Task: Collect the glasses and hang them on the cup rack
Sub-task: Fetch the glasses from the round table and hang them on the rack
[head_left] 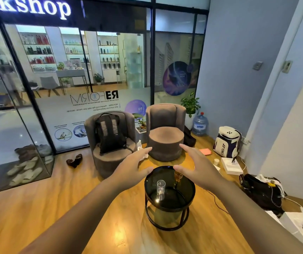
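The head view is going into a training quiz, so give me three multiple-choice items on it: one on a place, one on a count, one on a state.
1. Where is the black backpack?
A. on the left armchair
B. on the floor
C. on the round table

2. How many glasses stand on the round table?
A. two
B. four
C. none

3. How are the hands?
A. gripping glasses
B. open, holding nothing
C. clenched fists

Key: 1 A, it rests on that seat. 2 A, a clear glass and an amber glass. 3 B, left hand and right hand have spread fingers.

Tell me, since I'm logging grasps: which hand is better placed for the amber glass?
Right hand: its thumb hovers just above the amber glass. Left hand is nearer the clear glass.
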The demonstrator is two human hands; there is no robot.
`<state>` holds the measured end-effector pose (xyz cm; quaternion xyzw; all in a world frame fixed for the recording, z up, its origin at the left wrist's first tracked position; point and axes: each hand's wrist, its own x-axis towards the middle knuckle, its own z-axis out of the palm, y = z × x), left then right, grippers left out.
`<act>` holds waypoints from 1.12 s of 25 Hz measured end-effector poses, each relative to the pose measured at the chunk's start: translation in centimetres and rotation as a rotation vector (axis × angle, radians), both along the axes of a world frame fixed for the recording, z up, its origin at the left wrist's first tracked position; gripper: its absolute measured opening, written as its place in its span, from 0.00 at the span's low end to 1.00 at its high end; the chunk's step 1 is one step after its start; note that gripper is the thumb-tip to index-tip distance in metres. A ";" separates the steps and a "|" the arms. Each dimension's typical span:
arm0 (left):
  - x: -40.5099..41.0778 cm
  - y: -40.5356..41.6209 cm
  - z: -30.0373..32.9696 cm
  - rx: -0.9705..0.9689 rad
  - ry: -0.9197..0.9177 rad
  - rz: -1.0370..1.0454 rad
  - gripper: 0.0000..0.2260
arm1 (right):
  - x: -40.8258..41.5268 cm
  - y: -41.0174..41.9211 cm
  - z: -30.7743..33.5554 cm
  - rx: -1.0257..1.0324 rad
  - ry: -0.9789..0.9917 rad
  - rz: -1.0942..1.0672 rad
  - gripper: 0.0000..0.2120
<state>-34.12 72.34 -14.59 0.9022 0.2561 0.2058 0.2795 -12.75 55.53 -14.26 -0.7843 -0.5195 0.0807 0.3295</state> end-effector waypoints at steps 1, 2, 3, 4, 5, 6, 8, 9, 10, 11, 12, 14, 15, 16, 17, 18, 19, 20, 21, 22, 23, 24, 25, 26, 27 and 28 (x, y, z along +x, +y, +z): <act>1.1 1.0 -0.3 -0.009 0.011 0.013 0.33 | 1.4 1.1 -0.5 -0.010 0.011 0.012 0.41; 2.4 1.9 -0.8 -0.020 0.022 0.030 0.33 | 3.0 2.2 -1.1 -0.026 0.025 0.030 0.41; 3.6 2.8 -1.3 -0.030 0.028 0.047 0.34 | 4.4 3.1 -1.7 -0.039 0.036 0.047 0.41; 4.8 3.7 -2.0 -0.040 0.032 0.059 0.34 | 5.8 4.1 -2.4 -0.054 0.043 0.058 0.41; 5.8 4.5 -2.9 -0.057 0.038 0.067 0.35 | 7.2 5.0 -3.0 -0.072 0.051 0.062 0.41; 6.8 5.2 -3.8 -0.076 0.048 0.070 0.36 | 8.4 5.8 -3.6 -0.090 0.060 0.064 0.41; 8.6 6.6 -5.7 -0.103 0.069 0.069 0.37 | 10.5 7.2 -4.9 -0.120 0.073 0.080 0.41; 9.3 7.2 -6.7 -0.116 0.079 0.072 0.38 | 11.2 7.7 -5.6 -0.136 0.078 0.090 0.42; 10.3 7.9 -7.7 -0.132 0.085 0.075 0.40 | 12.2 8.4 -6.4 -0.152 0.082 0.092 0.42; 11.3 8.6 -8.8 -0.149 0.094 0.077 0.41 | 13.1 9.2 -7.3 -0.169 0.085 0.089 0.42; 12.3 9.4 -9.9 -0.167 0.104 0.079 0.41 | 13.8 10.0 -8.3 -0.187 0.090 0.085 0.42; 14.1 11.0 -12.7 -0.210 0.123 0.072 0.42 | 15.1 11.9 -10.6 -0.224 0.115 0.076 0.42; 15.1 12.0 -14.2 -0.219 0.130 0.064 0.42 | 15.7 13.0 -11.8 -0.240 0.133 0.072 0.42; 16.0 13.1 -15.8 -0.225 0.140 0.061 0.43 | 16.2 14.2 -13.2 -0.255 0.153 0.067 0.42; 16.8 14.2 -17.2 -0.233 0.145 0.061 0.43 | 16.6 15.3 -14.5 -0.266 0.168 0.064 0.42; 17.5 15.4 -18.6 -0.241 0.144 0.062 0.44 | 17.0 16.5 -15.8 -0.274 0.175 0.064 0.42; 18.3 17.0 -20.3 -0.252 0.145 0.060 0.44 | 17.7 17.8 -17.5 -0.290 0.185 0.058 0.41; 19.3 18.7 -22.0 -0.270 0.149 0.061 0.45 | 18.4 19.2 -19.1 -0.311 0.203 0.046 0.41; 20.2 20.5 -23.6 -0.297 0.159 0.061 0.46 | 19.1 20.6 -20.6 -0.335 0.225 0.035 0.41; 21.2 22.4 -25.3 -0.324 0.170 0.062 0.47 | 19.7 22.0 -22.2 -0.363 0.246 0.023 0.41; 22.2 24.2 -26.9 -0.353 0.176 0.074 0.48 | 20.5 23.5 -23.7 -0.397 0.257 0.012 0.41; 23.1 25.8 -28.8 -0.375 0.186 0.083 0.48 | 21.2 25.0 -25.2 -0.431 0.263 -0.003 0.41; 24.0 27.1 -30.4 -0.388 0.193 0.081 0.49 | 21.9 26.3 -26.5 -0.452 0.264 -0.023 0.42; 24.8 28.0 -31.8 -0.399 0.203 0.072 0.49 | 22.5 27.4 -27.7 -0.466 0.265 -0.035 0.42; 25.6 29.2 -33.5 -0.418 0.218 0.068 0.50 | 23.2 28.7 -29.4 -0.482 0.271 -0.048 0.42; 26.5 30.2 -35.1 -0.435 0.233 0.068 0.51 | 23.8 30.0 -31.0 -0.491 0.279 -0.067 0.43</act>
